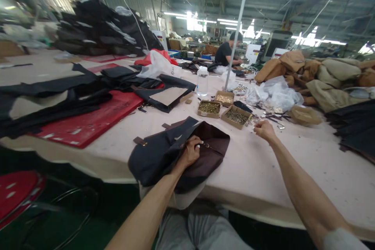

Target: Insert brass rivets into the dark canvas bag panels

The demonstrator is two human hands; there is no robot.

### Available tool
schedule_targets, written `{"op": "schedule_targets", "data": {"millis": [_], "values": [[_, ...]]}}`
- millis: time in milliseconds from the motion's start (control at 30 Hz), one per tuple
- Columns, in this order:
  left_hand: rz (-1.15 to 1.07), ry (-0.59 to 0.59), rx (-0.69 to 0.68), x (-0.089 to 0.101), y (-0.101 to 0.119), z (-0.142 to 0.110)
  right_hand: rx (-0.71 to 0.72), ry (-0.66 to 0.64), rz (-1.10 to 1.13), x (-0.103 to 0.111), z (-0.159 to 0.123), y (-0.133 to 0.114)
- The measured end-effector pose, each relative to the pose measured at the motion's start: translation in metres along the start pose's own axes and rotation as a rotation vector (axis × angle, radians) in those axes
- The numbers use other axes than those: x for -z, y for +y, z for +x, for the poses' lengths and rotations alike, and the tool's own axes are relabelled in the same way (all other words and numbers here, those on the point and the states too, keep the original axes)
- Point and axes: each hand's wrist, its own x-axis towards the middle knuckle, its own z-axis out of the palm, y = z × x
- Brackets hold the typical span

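Observation:
A dark navy bag (pixel 164 152) with brown lining lies at the table's near edge, its mouth gaping toward the right. My left hand (pixel 191 151) reaches into that mouth, fingers closed on the bag's fabric. Just beyond the fingertips a small metal clasp (pixel 206 145) shows against the lining. On the bag's left side is a brown leather tab (pixel 140 140). To the right, my right hand (pixel 264 130) is closed in a pinch at the edge of some loose metal hardware (pixel 254 118); what is between the fingers is too small to make out.
Small boxes of metal fittings (pixel 236 116) stand ahead, near a clear bottle (pixel 202 81) and a thin upright pole (pixel 238 27). Dark pieces lie on a red board (pixel 96 119) at left. Brown bags (pixel 293 64) are heaped at right. A person (pixel 227 52) sits farther back.

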Motion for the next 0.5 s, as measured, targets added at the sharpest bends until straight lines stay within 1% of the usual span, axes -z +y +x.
{"op": "schedule_targets", "data": {"millis": [67,133,200,233,333,400,500], "values": [[-0.001,0.015,-0.017,0.001,0.0,-0.001,0.017,0.006,-0.102,0.001,0.007,0.015],[0.01,0.036,-0.017,0.001,0.0,-0.004,0.075,0.043,-0.149,-0.005,0.017,0.013],[0.031,0.047,-0.01,0.0,0.0,-0.006,0.146,0.079,-0.187,-0.014,0.033,-0.003],[0.038,0.047,-0.007,0.0,0.001,-0.007,0.179,0.061,-0.21,-0.018,0.042,-0.015],[0.043,0.03,-0.005,0.0,0.004,-0.009,0.238,-0.105,-0.258,-0.032,0.071,-0.05],[0.049,0.025,0.012,0.002,0.007,-0.01,0.253,-0.201,-0.262,-0.042,0.085,-0.068],[0.061,0.025,0.043,0.006,0.013,-0.013,0.308,-0.244,-0.232,-0.054,0.092,-0.082]]}}
